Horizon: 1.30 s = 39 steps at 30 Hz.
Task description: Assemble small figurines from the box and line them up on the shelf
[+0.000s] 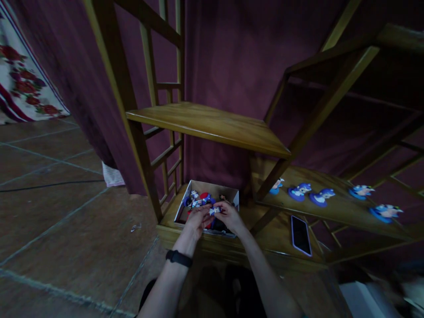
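Both my hands meet over a shallow open box (232,196) on the bottom shelf. Between them is a small white and purple figurine (215,210). My left hand (198,218) is closed around its left side, and the fingers of my right hand (229,215) pinch it from the right. More small figurines (196,201) in white, blue and red lie jumbled in the box below. My hands hide part of the box's contents.
A phone (301,236) lies on the bottom shelf to the right. On the raised shelf (344,203) stand several figurines (323,197) on round bases. A wooden board (205,121) juts out above the box, and an upright post (132,132) rises to its left.
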{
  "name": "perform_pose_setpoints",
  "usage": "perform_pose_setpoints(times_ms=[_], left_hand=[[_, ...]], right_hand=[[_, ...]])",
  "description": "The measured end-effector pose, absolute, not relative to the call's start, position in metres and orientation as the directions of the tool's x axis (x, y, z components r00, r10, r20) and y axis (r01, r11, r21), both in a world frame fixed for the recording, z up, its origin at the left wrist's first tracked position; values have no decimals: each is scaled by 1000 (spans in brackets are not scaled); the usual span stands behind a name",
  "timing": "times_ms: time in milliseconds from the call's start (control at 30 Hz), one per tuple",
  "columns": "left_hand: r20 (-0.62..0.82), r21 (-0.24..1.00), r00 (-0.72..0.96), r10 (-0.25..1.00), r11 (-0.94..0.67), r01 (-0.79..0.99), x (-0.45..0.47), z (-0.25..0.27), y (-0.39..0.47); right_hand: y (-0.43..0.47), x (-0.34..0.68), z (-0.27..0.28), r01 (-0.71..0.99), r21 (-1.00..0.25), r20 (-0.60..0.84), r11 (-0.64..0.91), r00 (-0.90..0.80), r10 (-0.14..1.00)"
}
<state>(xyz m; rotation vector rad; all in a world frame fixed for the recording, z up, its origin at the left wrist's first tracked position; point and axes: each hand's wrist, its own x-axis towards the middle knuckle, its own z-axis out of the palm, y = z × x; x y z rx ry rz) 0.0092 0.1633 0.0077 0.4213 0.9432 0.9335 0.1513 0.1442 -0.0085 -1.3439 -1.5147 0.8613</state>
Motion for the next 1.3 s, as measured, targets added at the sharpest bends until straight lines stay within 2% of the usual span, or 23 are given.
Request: perform_pose_setpoints(times_ms=[67,267,400,500,600,700,833,900,1067,1300], left_hand=[[-473,668,264,841,537,-515,11,8,164],[-483,615,301,822,563,-552,13,14,165],[-501,577,262,825,544,-610,6,15,172],[-532,563,139,835,472,-678,-7,15,182],[-564,554,23,826,398,-732,-21,14,192],[-575,530,6,818,378,-759,-29,13,196],[-579,513,23,815,386,-766,-30,14,195],[-581,514,18,814,385,-767,-29,14,195],[-575,505,53,816,405,-762,-25,14,194],[-576,504,69,815,420,-754,-24,18,190]], right_hand=[[148,152,-10,317,-936,167,155,12,986],[157,150,-8,62,-992,110,106,65,992],[168,152,-10,31,-995,96,94,92,991],[178,159,-18,133,-990,57,33,174,983],[186,165,-31,387,-922,82,-23,254,964],[190,166,-41,637,-768,122,-62,242,963],[191,154,-48,841,-541,138,-2,91,986],[189,145,-50,899,-438,111,9,44,993],[184,127,-52,969,-240,75,-55,75,994],[183,125,-54,974,-222,79,-54,73,994]])
